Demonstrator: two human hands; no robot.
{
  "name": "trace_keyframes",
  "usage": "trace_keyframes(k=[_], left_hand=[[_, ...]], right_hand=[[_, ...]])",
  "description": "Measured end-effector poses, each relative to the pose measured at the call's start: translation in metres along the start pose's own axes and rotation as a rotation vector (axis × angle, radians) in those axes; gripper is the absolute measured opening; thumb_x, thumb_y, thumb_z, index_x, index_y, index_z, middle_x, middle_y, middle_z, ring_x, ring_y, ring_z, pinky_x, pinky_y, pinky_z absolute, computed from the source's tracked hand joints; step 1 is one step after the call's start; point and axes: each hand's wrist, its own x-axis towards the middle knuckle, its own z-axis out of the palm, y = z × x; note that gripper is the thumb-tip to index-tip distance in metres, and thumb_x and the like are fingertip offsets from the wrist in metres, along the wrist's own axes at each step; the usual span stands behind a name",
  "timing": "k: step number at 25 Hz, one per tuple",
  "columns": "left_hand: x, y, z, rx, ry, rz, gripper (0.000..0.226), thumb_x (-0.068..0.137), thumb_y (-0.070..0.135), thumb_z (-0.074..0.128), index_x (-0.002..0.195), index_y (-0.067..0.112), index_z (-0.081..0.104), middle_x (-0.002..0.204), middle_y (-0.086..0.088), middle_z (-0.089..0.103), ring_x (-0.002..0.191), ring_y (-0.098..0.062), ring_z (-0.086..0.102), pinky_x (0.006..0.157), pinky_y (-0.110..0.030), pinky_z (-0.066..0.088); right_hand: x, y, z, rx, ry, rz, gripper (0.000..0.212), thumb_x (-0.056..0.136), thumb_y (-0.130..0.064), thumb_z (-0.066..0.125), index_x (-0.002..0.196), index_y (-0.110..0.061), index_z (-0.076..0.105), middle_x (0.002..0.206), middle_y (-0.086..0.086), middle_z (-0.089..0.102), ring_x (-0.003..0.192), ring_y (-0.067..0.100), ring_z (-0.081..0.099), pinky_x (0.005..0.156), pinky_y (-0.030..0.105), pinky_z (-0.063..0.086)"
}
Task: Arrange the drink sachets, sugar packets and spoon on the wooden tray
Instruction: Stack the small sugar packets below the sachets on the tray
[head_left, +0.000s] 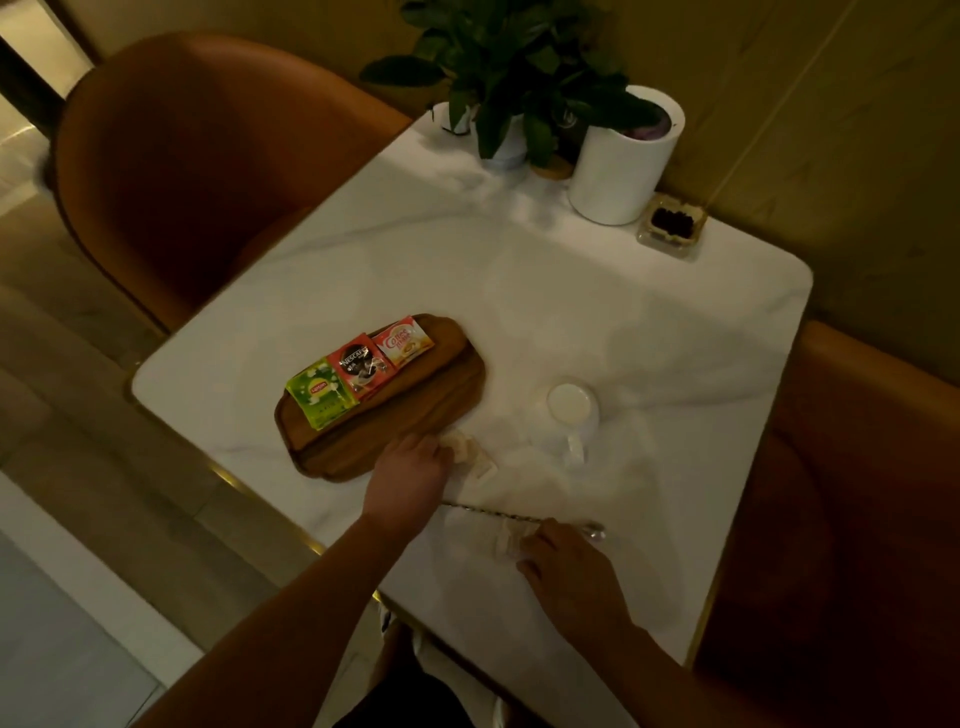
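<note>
**Head view.** The wooden tray (441, 369) is lying on the white marble table (623, 322). It is carrying three drink sachets in a diagonal row: a green Lipton sachet (322, 396), a red Nescafé sachet (361, 366) and a pale creamer sachet (402, 340). The left hand (410, 467) is resting at the tray's near right edge. Its fingers (441, 449) are curling narrowly onto the sugar packets (475, 457), which are lying on the table just beside the tray. The right hand (558, 553) is bending its fingers over another pale packet (506, 540) beside the spoon (595, 531). The spoon is lying on the table, off the tray. Whether the right hand is gripping the packet cannot be told. A white cup (571, 410) is sitting to the right of the tray.
</note>
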Motion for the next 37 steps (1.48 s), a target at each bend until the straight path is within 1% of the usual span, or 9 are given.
trace_keyframes(k=[4,6,8,11,15,21,27,30,37], left_hand=[[-0.008,0.004,-0.008,-0.5,0.162,-0.447,0.012,0.08,0.007,0.071,0.086,0.014,0.077,0.077,-0.007,0.074,0.063,-0.021,0.064,0.056,-0.022,0.043],[-0.014,0.009,-0.012,-0.751,0.178,-0.611,0.015,0.083,0.009,0.067,0.08,0.021,0.075,0.073,-0.001,0.074,0.06,-0.013,0.061,0.053,-0.023,0.045],[-0.02,0.017,-0.018,-1.153,0.131,-0.803,0.023,0.084,0.005,0.063,0.07,0.021,0.073,0.071,-0.003,0.074,0.067,-0.023,0.068,0.059,-0.033,0.055],[-0.026,0.03,-0.027,-1.701,0.065,-1.094,0.022,0.091,0.001,0.053,0.085,0.008,0.073,0.081,-0.02,0.075,0.078,-0.038,0.071,0.064,-0.038,0.06],[-0.027,0.046,-0.036,-1.976,-0.043,-1.099,0.017,0.093,0.006,0.055,0.102,-0.004,0.066,0.089,-0.024,0.072,0.082,-0.036,0.073,0.068,-0.04,0.06],[-0.024,0.056,-0.055,-1.79,-0.1,-0.945,0.011,0.086,-0.001,0.066,0.086,0.005,0.075,0.083,-0.017,0.076,0.075,-0.03,0.075,0.061,-0.033,0.059],[-0.016,0.051,-0.067,-1.655,-0.116,-0.886,0.005,0.086,0.001,0.067,0.089,0.003,0.066,0.082,-0.02,0.075,0.073,-0.035,0.075,0.059,-0.038,0.06],[-0.012,0.056,-0.067,-1.758,-0.112,-0.917,0.008,0.089,0.003,0.061,0.095,0.003,0.067,0.086,-0.018,0.075,0.076,-0.033,0.074,0.07,-0.043,0.061],[-0.006,0.058,-0.072,-1.706,-0.086,-0.793,0.009,0.086,0.003,0.068,0.094,0.003,0.072,0.081,-0.017,0.076,0.07,-0.028,0.074,0.059,-0.031,0.059]], right_hand=[[0.005,0.01,-0.001,-0.033,0.111,-0.099,0.02,0.061,-0.018,0.088,0.072,-0.022,0.072,0.078,-0.005,0.068,0.07,0.014,0.067,0.052,0.023,0.05],[0.011,0.01,-0.008,0.15,0.116,0.052,0.009,0.074,-0.019,0.081,0.076,-0.022,0.073,0.08,-0.008,0.064,0.069,0.011,0.064,0.059,0.022,0.05],[0.018,0.008,-0.021,0.696,0.073,0.405,0.008,0.083,-0.017,0.073,0.076,-0.02,0.075,0.08,-0.005,0.066,0.068,0.011,0.061,0.061,0.02,0.049],[0.024,0.003,-0.045,1.594,-0.098,0.779,0.012,0.079,-0.007,0.068,0.071,-0.014,0.073,0.077,0.01,0.069,0.068,0.022,0.065,0.054,0.031,0.049],[0.029,-0.011,-0.061,1.871,-0.175,0.803,0.008,0.073,-0.015,0.066,0.081,-0.014,0.07,0.082,0.014,0.07,0.063,0.022,0.065,0.053,0.031,0.048],[0.042,-0.017,-0.069,1.642,-0.162,0.683,0.024,0.096,-0.026,0.055,0.098,-0.012,0.074,0.09,0.012,0.075,0.073,0.021,0.07,0.06,0.032,0.054],[0.04,-0.012,-0.079,1.421,0.039,0.562,0.014,0.089,-0.003,0.063,0.092,-0.008,0.076,0.094,0.016,0.076,0.084,0.03,0.075,0.065,0.033,0.06],[0.045,-0.013,-0.083,1.468,0.082,0.605,0.011,0.087,-0.004,0.067,0.095,-0.007,0.075,0.091,0.012,0.077,0.084,0.029,0.075,0.065,0.033,0.06],[0.06,-0.007,-0.095,0.943,0.104,0.411,0.023,0.081,-0.015,0.076,0.099,-0.029,0.073,0.082,-0.003,0.075,0.076,0.01,0.073,0.066,0.031,0.061]])
